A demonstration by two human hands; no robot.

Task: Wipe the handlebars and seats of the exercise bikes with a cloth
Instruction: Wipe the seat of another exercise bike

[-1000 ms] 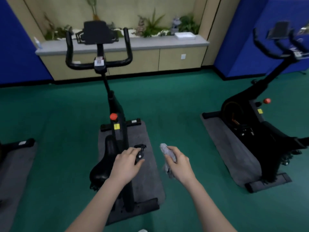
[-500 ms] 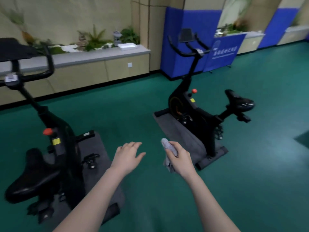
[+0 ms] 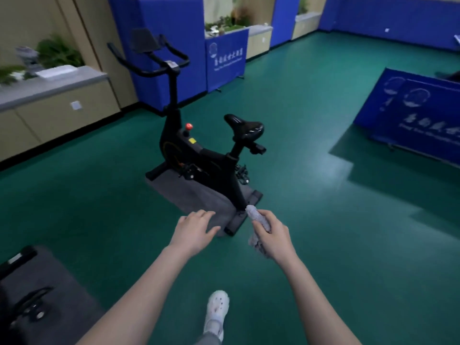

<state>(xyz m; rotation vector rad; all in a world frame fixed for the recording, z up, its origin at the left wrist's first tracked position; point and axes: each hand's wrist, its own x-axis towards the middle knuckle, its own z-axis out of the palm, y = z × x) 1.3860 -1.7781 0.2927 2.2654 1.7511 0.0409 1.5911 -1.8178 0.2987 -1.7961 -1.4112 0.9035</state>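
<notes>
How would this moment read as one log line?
right hand: holds cloth | left hand: open, empty | bike: ahead, untouched | seat, handlebars: unwiped

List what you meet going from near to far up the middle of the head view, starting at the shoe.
Shoe → right hand gripping the cloth → grey mat under the bike → bike seat → handlebars → blue wall padding.
</notes>
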